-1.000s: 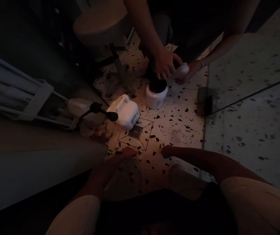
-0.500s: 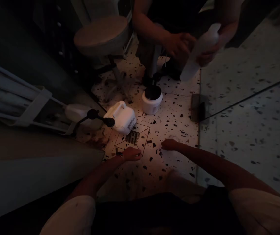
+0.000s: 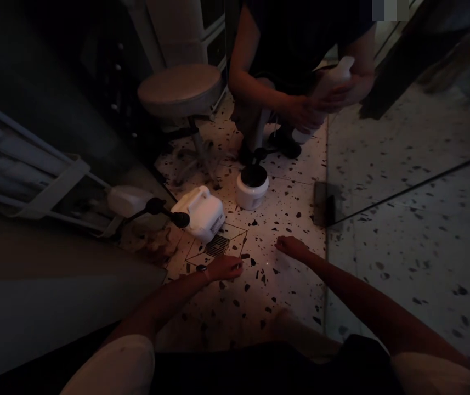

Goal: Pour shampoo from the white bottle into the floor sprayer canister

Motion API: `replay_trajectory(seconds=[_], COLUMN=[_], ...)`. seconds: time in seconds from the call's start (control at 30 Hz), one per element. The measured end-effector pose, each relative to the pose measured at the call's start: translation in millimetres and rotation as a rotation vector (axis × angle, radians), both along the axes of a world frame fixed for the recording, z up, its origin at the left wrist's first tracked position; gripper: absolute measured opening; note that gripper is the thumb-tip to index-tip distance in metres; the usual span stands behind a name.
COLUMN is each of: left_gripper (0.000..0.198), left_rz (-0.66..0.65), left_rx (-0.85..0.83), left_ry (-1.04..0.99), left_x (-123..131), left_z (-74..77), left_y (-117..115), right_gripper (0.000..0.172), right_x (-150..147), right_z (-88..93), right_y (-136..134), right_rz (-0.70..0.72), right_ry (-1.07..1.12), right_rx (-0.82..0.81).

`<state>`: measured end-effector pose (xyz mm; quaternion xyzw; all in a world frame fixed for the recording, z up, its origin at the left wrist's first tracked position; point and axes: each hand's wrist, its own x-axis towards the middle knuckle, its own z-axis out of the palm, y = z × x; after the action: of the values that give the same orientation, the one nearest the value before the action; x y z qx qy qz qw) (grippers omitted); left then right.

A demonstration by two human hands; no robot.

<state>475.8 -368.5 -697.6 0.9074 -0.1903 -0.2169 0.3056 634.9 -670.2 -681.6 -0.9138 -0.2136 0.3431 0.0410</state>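
In the dim light, my left hand point(image 3: 226, 267) hovers over the speckled floor, its fingers curled and nothing visible in them. My right hand point(image 3: 292, 248) is closed in a loose fist further right, apart from the left and also seemingly holding nothing. Just beyond my left hand are a square floor drain point(image 3: 217, 246) and a white jug with a handle point(image 3: 202, 214). Past both hands stands a round white tub point(image 3: 252, 192) with a dark opening or top. A person crouching opposite grips a pale bottle point(image 3: 335, 79) with both hands.
A round padded stool point(image 3: 180, 90) stands at the back left. A black bar with rounded ends point(image 3: 164, 211) reaches in front of the jug from a white container point(image 3: 130, 201). White racking point(image 3: 54, 186) lines the left; a glass panel point(image 3: 407, 219) is on the right.
My view has tipped upward, so the floor things sit lower. The other person's bottle is now clasped by both hands, closer to their body. My hands have shifted only slightly.
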Motion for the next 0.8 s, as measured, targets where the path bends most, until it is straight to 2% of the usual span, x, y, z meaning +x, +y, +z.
replay_trajectory(seconds=[0.2,0.4,0.57,0.8], left_gripper=[0.008,0.008,0.018,0.024], left_rz=[0.044,0.029,0.029,0.0], left_rx=[0.008,0.019,0.004,-0.035], left_ry=[-0.022,-0.026,-0.065,-0.084], left_x=[-0.8,0.7,2.5,2.2], left_z=[-3.8,-5.2,-4.5,-6.9], left_y=[2.6,4.2,1.7,2.4], right_gripper=[0.033,0.029,0.028,0.03], right_x=[17.4,12.6,9.5,9.7], right_z=[7.7,0.7,-5.0,-3.2], right_y=[2.4,0.5,-2.5,-3.1], right_rz=[-0.09,-0.099,-0.081,-0.062], right_ry=[-0.066,-0.056,-0.058,-0.028], right_rx=[0.071,0.083,0.079,0.068])
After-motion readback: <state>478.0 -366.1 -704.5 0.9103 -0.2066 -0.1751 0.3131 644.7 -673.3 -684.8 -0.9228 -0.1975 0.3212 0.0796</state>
